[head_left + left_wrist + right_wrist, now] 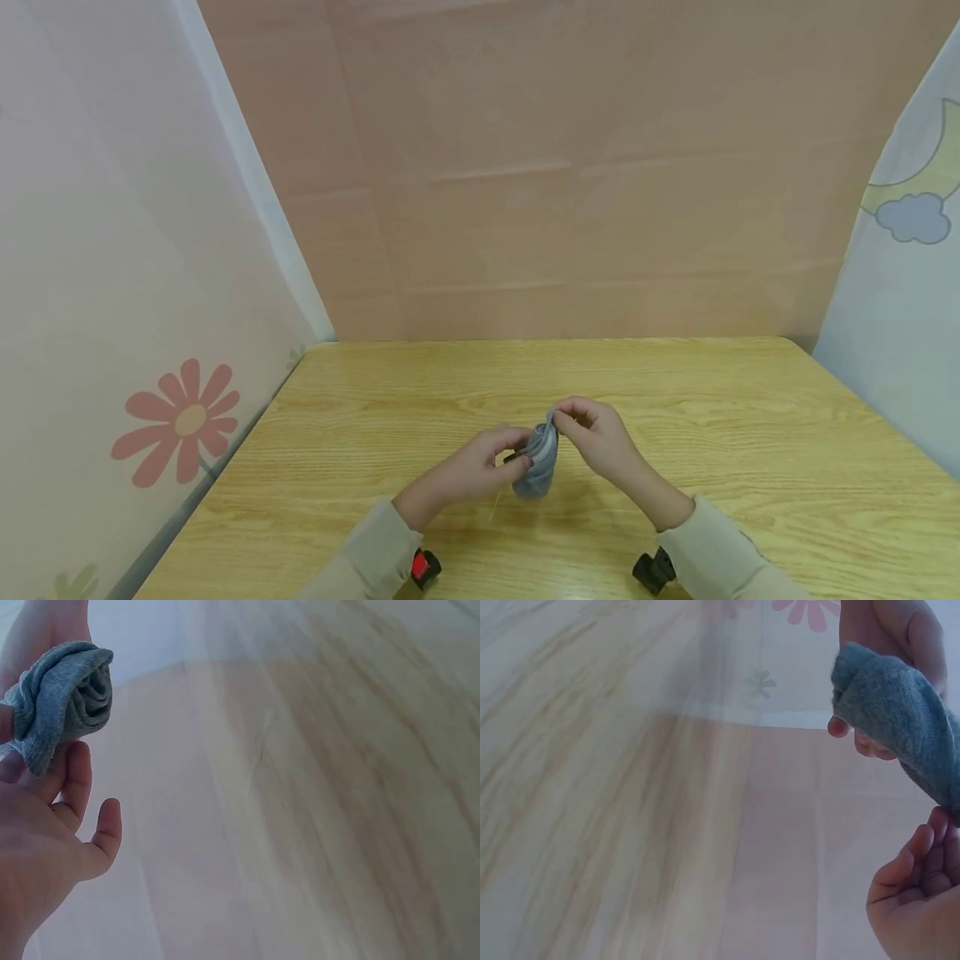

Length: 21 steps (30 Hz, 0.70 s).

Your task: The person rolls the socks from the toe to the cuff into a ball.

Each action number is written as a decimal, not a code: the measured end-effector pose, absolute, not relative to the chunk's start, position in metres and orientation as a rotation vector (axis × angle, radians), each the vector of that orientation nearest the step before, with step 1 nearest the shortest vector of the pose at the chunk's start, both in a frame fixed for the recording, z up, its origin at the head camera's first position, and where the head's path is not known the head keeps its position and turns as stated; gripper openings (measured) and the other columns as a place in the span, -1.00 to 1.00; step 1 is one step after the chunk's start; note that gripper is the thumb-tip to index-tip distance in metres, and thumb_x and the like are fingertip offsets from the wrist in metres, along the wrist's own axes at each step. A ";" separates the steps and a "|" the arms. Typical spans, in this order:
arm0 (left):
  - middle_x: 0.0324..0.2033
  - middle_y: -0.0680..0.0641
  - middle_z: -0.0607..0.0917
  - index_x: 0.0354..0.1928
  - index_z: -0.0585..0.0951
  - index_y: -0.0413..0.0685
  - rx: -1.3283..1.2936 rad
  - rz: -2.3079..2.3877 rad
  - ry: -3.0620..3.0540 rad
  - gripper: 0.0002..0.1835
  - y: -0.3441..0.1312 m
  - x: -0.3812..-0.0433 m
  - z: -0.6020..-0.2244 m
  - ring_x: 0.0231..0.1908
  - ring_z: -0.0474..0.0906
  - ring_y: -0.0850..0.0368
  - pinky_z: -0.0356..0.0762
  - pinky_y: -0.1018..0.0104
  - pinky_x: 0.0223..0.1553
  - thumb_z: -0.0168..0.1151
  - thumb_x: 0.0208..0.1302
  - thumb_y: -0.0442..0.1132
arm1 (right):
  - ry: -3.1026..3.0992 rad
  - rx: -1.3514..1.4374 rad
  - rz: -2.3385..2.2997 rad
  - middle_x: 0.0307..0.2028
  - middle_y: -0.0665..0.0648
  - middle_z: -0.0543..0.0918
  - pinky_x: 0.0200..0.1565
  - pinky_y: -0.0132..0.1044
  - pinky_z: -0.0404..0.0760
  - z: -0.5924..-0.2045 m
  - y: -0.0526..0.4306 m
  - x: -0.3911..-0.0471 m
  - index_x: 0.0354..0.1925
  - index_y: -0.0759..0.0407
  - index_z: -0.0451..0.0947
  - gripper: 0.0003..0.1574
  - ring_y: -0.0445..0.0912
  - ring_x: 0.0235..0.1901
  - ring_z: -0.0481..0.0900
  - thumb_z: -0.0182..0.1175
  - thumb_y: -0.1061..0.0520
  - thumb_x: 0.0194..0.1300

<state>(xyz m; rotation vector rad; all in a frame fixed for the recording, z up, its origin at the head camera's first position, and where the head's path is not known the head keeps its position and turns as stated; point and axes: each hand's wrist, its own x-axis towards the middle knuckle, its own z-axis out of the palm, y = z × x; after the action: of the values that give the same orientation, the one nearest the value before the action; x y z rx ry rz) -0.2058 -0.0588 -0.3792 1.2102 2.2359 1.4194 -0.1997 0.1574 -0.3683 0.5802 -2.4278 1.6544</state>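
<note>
A grey-blue cloth [536, 482], rolled into a short bundle, is between my two hands above the table. My left hand [478, 465] grips the bundle from its left side, thumb in front and fingers behind. With thumb and fingertips, my right hand [600, 437] pinches a raised edge at the upper right. In the left wrist view the spiral end of the rolled cloth [91, 694] shows its wound layers. From the right wrist view, the cloth [892, 705] stretches from the left hand to the right fingertips.
The wooden table [375, 383] has a light yellow grain. A plain pinkish-brown sheet [562, 208] hangs behind it. Printed pale sheets stand at both sides, the left one with a pink flower [189, 421]. Dark wrist devices [426, 570] sit under both sleeves.
</note>
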 end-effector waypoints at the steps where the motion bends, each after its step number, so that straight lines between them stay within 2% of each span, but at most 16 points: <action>1: 0.07 -0.14 0.54 0.25 0.44 -0.23 1.230 1.404 2.231 -0.62 -0.058 -0.205 -0.379 0.09 0.40 0.12 0.44 0.36 0.08 -0.05 0.45 -0.33 | -2.452 0.554 1.664 -0.35 0.10 0.64 -0.28 -0.29 0.54 -0.367 0.158 -0.200 -0.23 0.37 0.60 -0.77 -0.23 -0.36 0.53 0.06 0.23 0.41; 5: 0.12 -0.18 0.50 0.29 0.39 -0.27 1.254 1.401 2.191 -0.60 -0.058 -0.203 -0.379 0.17 0.35 0.06 0.39 0.33 0.15 -0.10 0.47 -0.35 | -2.534 0.484 1.707 -0.42 0.08 0.59 -0.34 -0.28 0.52 -0.364 0.159 -0.202 -0.21 0.40 0.59 -0.74 -0.19 -0.42 0.49 0.05 0.21 0.40; 8: 0.14 -0.21 0.49 0.31 0.36 -0.29 1.224 1.427 2.166 -0.58 -0.059 -0.203 -0.380 0.14 0.38 0.07 0.41 0.33 0.12 -0.13 0.48 -0.35 | -2.590 0.478 1.775 -0.48 0.03 0.52 -0.40 -0.30 0.47 -0.365 0.159 -0.205 -0.24 0.41 0.58 -0.71 -0.15 -0.46 0.42 0.03 0.19 0.42; 13: 0.17 -0.35 0.44 0.34 0.25 -0.40 1.088 1.645 1.983 -0.56 -0.063 -0.207 -0.384 0.16 0.41 0.02 0.41 0.23 0.16 -0.19 0.50 -0.35 | -2.651 0.527 1.867 -0.49 0.05 0.49 -0.38 -0.29 0.48 -0.370 0.156 -0.208 -0.24 0.41 0.55 -0.71 -0.10 -0.41 0.43 -0.01 0.20 0.43; 16: 0.19 -0.36 0.42 0.35 0.22 -0.44 1.013 1.783 1.874 -0.54 -0.066 -0.210 -0.387 0.19 0.39 0.08 0.34 0.16 0.23 -0.18 0.50 -0.34 | -2.669 0.613 1.841 -0.46 0.07 0.48 -0.37 -0.29 0.48 -0.373 0.153 -0.207 -0.21 0.40 0.54 -0.73 -0.12 -0.41 0.42 -0.02 0.21 0.44; 18: 0.16 -0.32 0.44 0.34 0.23 -0.45 1.000 1.837 1.840 -0.54 -0.068 -0.211 -0.387 0.14 0.39 0.19 0.32 0.16 0.24 -0.18 0.50 -0.32 | -2.676 0.673 1.806 -0.45 0.08 0.48 -0.40 -0.32 0.45 -0.374 0.152 -0.207 -0.20 0.39 0.54 -0.74 -0.16 -0.44 0.40 -0.01 0.20 0.45; 21: 0.16 -0.24 0.44 0.33 0.23 -0.48 1.022 1.902 1.766 -0.53 -0.068 -0.211 -0.386 0.14 0.38 0.23 0.28 0.19 0.25 -0.19 0.51 -0.30 | -2.674 0.714 1.761 -0.44 0.11 0.49 -0.44 -0.36 0.41 -0.372 0.151 -0.205 -0.17 0.39 0.55 -0.74 -0.21 -0.49 0.37 0.01 0.20 0.46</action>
<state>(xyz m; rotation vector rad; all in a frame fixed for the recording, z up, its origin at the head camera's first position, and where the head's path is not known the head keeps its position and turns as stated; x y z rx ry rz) -0.2110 -0.0681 -0.3860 1.0225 1.7663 1.9024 -0.2052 0.1510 -0.3719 0.7144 -2.6739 1.7613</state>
